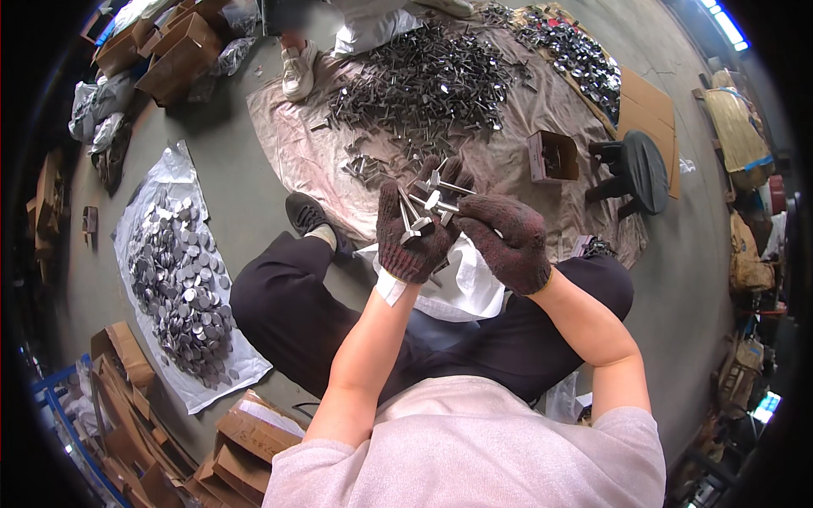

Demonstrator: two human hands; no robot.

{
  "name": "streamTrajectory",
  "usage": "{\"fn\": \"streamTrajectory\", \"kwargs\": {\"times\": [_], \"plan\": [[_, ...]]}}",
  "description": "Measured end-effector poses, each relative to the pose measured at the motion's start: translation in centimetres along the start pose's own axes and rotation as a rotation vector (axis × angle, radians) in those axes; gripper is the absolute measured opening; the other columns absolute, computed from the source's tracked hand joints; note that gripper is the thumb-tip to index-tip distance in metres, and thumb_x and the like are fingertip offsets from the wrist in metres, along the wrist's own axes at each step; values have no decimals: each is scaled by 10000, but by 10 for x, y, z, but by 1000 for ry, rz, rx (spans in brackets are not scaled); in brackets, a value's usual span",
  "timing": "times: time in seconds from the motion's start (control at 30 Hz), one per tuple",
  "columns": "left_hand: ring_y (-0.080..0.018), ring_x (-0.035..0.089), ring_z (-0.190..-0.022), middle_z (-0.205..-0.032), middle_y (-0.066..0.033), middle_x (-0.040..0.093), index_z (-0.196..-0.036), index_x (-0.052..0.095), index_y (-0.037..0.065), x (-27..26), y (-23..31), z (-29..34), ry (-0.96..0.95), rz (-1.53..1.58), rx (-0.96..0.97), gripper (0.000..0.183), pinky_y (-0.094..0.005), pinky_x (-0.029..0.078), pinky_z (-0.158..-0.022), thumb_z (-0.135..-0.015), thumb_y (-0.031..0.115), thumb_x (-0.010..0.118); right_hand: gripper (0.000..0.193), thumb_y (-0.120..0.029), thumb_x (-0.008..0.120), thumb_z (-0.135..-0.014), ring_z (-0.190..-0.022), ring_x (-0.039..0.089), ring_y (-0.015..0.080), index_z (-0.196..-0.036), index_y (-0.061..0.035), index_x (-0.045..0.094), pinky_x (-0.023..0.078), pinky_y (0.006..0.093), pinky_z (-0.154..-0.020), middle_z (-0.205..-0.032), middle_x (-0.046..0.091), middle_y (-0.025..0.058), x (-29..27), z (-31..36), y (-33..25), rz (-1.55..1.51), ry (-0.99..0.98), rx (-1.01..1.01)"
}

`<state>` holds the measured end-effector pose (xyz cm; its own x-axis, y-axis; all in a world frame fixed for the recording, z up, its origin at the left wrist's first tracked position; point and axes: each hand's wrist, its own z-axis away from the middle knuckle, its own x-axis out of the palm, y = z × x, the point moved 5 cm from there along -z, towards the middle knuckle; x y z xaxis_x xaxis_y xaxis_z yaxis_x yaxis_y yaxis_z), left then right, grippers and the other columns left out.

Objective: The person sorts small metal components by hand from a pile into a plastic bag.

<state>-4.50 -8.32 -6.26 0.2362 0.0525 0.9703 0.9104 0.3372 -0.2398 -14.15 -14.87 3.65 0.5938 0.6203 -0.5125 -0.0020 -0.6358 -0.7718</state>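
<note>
Both my hands wear dark maroon knit gloves and meet in front of my lap. Palm up, my left hand (400, 256) cradles several shiny metal bolts (412, 233), their shanks pointing different ways and their heads broad. From the right, my right hand (512, 237) closes its thumb and fingers on the end of one bolt (435, 202) lying over the left palm. Fingers partly hide that bolt's far end. Beneath the hands, white sheeting (474, 284) lies between my crossed legs. A large heap of similar dark metal pieces (423, 80) spreads on a stained cloth (284, 140) ahead.
Grey metal discs (182, 279) cover a white sheet at left. To the right stand a small open box (553, 158) and a dark stool (645, 172). Another person's shoe (298, 72) is beside the heap. Cardboard boxes (182, 59) crowd the upper left; more (246, 436) lie lower left.
</note>
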Motion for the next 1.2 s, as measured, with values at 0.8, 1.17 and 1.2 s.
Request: {"fn": "streamTrajectory", "kwargs": {"times": [0.8, 1.17, 1.2], "plan": [[-404, 279, -1425, -1528, -232, 310, -1492, 317, 44, -5, 2, 11, -52, -39, 6, 877, -587, 239, -1159, -894, 658, 504, 228, -142, 751, -779, -673, 631, 330, -975, -53, 675, 482, 422, -587, -755, 648, 125, 25, 13, -8, 185, -168, -166], [-379, 315, -1416, -1538, -187, 332, -1476, 361, 59, -6, -8, 33, 5, 146, -90, 884, -570, 217, -1173, -868, 681, 519, 251, -102, 753, -768, -709, 652, 307, -1011, -63, 700, 513, 374, -625, -813, 680, 123, -14, 3, 16, 215, 158, 95], [-377, 303, -1422, -1541, -185, 326, -1471, 369, 59, -7, -7, 35, 45, 98, -68, 878, -572, 204, -1177, -868, 678, 522, 251, -102, 753, -768, -709, 652, 307, -1011, -63, 700, 513, 374, -625, -813, 680, 123, -19, 3, 15, 214, 156, 98]]}}
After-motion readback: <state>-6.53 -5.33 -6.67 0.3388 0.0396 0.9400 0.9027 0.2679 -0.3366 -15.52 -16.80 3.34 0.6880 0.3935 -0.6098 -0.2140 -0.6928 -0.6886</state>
